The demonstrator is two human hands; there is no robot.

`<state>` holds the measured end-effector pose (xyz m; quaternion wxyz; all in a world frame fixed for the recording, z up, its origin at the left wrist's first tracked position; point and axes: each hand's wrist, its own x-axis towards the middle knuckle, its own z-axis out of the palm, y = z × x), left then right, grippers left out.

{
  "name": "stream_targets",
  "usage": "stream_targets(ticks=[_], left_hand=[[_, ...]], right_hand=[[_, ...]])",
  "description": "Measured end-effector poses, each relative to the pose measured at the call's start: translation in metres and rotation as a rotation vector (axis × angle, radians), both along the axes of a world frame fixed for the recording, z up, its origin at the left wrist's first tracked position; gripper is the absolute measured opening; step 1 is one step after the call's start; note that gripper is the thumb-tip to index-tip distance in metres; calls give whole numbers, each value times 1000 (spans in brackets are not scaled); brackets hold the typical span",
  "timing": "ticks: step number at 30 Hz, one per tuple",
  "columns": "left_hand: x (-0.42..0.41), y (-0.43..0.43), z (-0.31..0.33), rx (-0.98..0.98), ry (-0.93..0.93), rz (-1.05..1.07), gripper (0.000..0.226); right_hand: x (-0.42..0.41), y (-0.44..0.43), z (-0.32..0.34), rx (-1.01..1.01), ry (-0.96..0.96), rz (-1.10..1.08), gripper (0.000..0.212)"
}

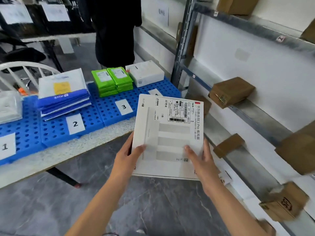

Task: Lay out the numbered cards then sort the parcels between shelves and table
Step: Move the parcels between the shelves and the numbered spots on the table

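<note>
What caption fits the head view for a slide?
Left hand and right hand hold a white box between the table with numbered cards and shelves of brown parcels.

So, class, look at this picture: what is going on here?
A person holds a flat white box with both hands, the left hand at its lower left edge and the right hand at its lower right, between table and shelves. On the table, card 1, card 2 and card 3 lie out, with blue-and-white mailers behind card 2 and green packs behind card 3. Brown cartons sit on the shelves.
</note>
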<state>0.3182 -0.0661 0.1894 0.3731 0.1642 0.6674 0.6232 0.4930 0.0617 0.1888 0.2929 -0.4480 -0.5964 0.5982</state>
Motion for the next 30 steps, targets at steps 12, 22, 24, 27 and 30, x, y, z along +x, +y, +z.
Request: stream_targets(ticks=[12, 22, 24, 27, 30], left_hand=[[-62, 17, -3, -29, 7, 126, 43], [-103, 97, 1, -56, 31, 217, 45], [-111, 121, 4, -64, 24, 236, 45], [-123, 160, 9, -51, 11, 257, 44], [-133, 198, 15, -34, 23, 268, 44]], right_hand=[[-81, 41, 4, 19, -65, 138, 77], [-138, 133, 5, -8, -63, 240, 57], [-150, 160, 8, -11, -54, 252, 68], [-167, 202, 13, -17, -6, 283, 67], [-180, 246, 15, 1, -6, 315, 70]])
